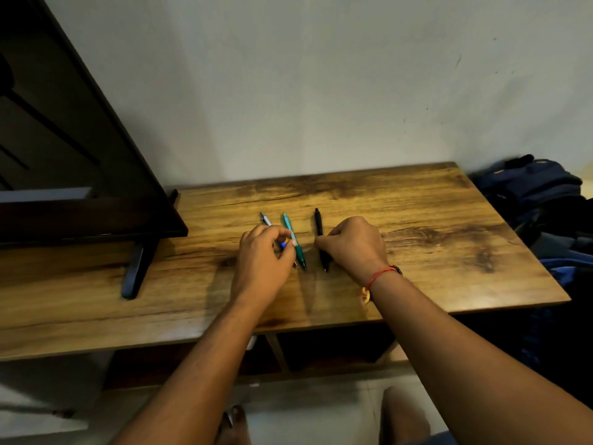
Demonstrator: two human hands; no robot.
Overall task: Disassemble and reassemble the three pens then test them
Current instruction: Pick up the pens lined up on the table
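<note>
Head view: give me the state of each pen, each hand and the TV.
White pen: whole, lying flat, pinched by left hand.
Teal pen: whole, lying flat, in the middle.
Black pen: whole, lying flat, under right hand.
Left hand: pinching white pen.
Right hand: fingers curled on black pen.
TV: screen dark.

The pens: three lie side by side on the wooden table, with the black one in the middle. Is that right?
No. The head view shows the teal pen in the middle. The black pen lies on the right, gripped by the right hand, while the left hand pinches the white pen on the left. They do lie side by side on the wooden table.
</note>
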